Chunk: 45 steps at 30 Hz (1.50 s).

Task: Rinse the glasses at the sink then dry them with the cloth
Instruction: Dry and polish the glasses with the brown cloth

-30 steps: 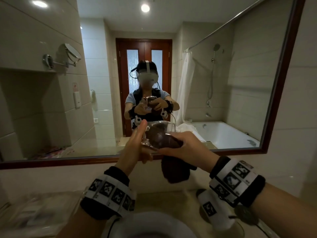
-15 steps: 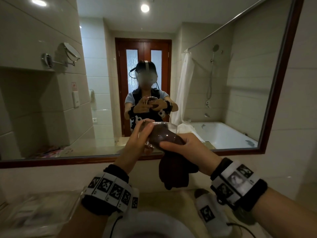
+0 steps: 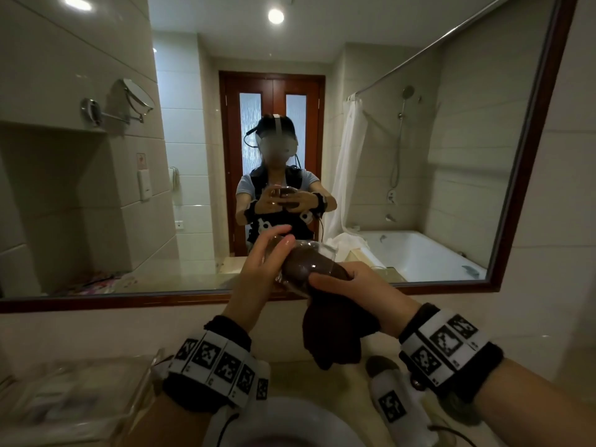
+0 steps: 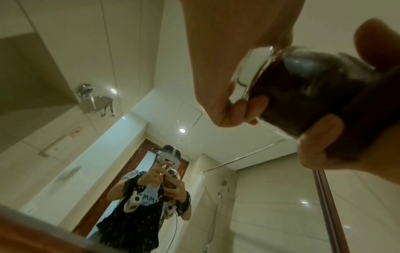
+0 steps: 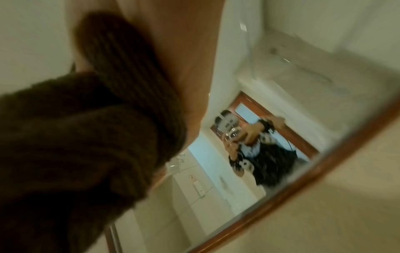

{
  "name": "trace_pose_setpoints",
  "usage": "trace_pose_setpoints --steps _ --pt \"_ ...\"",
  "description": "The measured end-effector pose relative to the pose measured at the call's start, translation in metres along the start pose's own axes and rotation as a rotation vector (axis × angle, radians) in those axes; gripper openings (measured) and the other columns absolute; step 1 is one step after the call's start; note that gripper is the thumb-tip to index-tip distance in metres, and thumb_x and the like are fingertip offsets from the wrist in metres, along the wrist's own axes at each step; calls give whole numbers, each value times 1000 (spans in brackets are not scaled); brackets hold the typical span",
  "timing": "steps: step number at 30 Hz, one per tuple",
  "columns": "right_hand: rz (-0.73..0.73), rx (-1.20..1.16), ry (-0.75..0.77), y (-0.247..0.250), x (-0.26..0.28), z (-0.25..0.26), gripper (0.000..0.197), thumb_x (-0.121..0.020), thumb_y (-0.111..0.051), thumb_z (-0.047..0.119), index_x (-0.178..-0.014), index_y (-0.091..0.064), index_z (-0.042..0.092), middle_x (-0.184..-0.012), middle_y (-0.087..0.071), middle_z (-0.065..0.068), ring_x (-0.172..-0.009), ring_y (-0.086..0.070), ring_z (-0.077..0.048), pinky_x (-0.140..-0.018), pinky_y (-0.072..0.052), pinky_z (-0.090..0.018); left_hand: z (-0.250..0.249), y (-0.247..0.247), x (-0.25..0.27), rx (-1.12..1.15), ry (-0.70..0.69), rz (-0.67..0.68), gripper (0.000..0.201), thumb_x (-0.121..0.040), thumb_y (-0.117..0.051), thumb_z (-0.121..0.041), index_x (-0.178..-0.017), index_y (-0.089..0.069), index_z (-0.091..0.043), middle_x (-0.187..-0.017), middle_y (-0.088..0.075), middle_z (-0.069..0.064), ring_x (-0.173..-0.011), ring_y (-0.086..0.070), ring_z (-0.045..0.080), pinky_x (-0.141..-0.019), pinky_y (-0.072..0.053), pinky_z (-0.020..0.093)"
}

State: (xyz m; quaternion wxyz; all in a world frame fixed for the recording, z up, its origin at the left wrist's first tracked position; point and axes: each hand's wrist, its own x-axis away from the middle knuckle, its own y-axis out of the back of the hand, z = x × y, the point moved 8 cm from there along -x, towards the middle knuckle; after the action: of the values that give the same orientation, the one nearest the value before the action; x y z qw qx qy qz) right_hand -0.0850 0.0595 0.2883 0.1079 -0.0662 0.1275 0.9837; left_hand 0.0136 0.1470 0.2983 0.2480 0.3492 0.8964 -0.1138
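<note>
The left hand (image 3: pixel 264 266) holds the glass (image 3: pixel 309 262) by its base end, fingers curled round it; in the left wrist view the fingertips (image 4: pixel 255 106) press against the clear wall of the glass (image 4: pixel 249 75). The glass lies tilted on its side at chest height, in front of the mirror (image 3: pixel 419 156) and above the sink (image 3: pixel 290 424).

The right hand (image 3: pixel 351 288) grips the dark brown cloth (image 3: pixel 335 333). 1 part of the cloth is pushed inside the glass and fills it; the rest hangs below the hand. In the right wrist view the cloth (image 5: pixel 75 137) covers most of the frame and the fingers are hidden, so the grip there cannot be told. In the left wrist view the right thumb (image 4: pixel 320 137) lies on the cloth (image 4: pixel 303 95) at the mouth of the glass.

A clear tray (image 3: pixel 80 401) sits on the counter left of the sink. The mirror shows the person, a wooden door (image 3: pixel 274 101), a bathtub (image 3: pixel 419 256) and a white shower curtain (image 3: pixel 348 169).
</note>
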Motion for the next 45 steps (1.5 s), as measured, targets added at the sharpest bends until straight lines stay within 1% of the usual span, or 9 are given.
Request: trace_pose_setpoints --steps 3,6,10,19,25,29,34,37,45 --pt "-192 321 279 2 -2 19 11 -79 -71 21 -75 -63 28 -67 -64 18 -65 -59 3 -65 -47 -14 34 1 0 246 286 -77 60 -75 -59 -60 -115 -56 -15 -112 -64 8 -96 -66 21 -77 -55 38" --pt "-336 633 539 0 1 23 26 -80 -70 25 -105 -66 25 -99 -67 18 -87 -57 0 -78 -46 -17 49 -14 8 404 446 -36 70 -63 -63 -68 -112 -56 -19 -101 -65 3 -86 -66 17 -72 -53 34" --pt "-287 727 664 -10 -3 18 40 -76 -72 20 -115 -64 15 -119 -62 9 -102 -55 -5 -89 -44 -21 34 -27 4 427 344 -19 27 -89 -49 -49 -96 -60 -26 -95 -64 -5 -84 -61 9 -78 -49 29" --pt "157 566 104 -6 2 -2 6 -83 -66 18 -87 -62 20 -70 -59 8 -59 -57 1 -58 -45 -16 57 -4 9 492 370 -143 25 -90 -53 -35 -102 -59 -14 -90 -67 7 -83 -66 20 -72 -53 34" --pt "-406 459 343 40 24 33 27 -85 -64 16 -100 -56 38 -90 -60 15 -80 -56 10 -72 -43 -7 52 12 20 438 277 -130 28 -90 -53 -23 -118 -51 -19 -112 -59 11 -95 -64 34 -67 -59 38" --pt "-262 827 524 -1 9 27 67 -81 -65 39 -139 -36 24 -146 -36 6 -134 -28 -17 -112 -26 -36 38 -18 17 285 259 -56 26 -93 -44 -37 -107 -61 -24 -96 -72 6 -86 -70 23 -67 -56 36" --pt "-276 960 637 -15 12 32 88 -72 -63 56 -144 -29 18 -149 -34 4 -144 -13 -21 -115 -7 -55 32 -18 25 291 232 -96 33 -84 -43 -42 -98 -64 -19 -84 -72 8 -74 -70 21 -59 -55 32" --pt "-113 793 616 -17 11 28 89 -75 -71 30 -146 -22 13 -148 -35 -4 -138 -30 -17 -112 -32 -42 30 -19 28 305 220 -89 31 -93 -39 -37 -95 -64 -19 -76 -72 4 -72 -70 21 -64 -54 34" --pt "-482 212 573 8 19 19 30 -80 -71 15 -105 -61 28 -89 -67 22 -88 -63 4 -77 -46 -8 9 -34 14 308 148 -40 29 -74 -49 -32 -89 -64 -12 -72 -71 -1 -69 -67 13 -59 -55 22"
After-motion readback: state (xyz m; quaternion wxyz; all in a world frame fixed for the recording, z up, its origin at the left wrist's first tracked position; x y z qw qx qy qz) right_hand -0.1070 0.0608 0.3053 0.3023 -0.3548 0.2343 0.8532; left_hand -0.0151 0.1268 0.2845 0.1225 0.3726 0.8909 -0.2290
